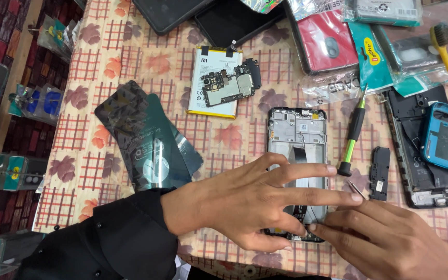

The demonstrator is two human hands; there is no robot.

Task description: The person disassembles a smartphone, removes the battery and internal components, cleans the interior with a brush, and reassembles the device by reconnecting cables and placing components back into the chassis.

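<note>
I find the black gutted phone frame (pixel 296 155) near the table's front edge, battery and board already out. Left hand (pixel 250 202) spread over it; right hand (pixel 385 238) pinches its lower corner.

One screwdriver (pixel 352 136), one battery (pixel 209 98)

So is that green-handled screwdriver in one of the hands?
No, the green-handled screwdriver lies on the tablecloth beside the opened phone frame, above both hands.
</note>
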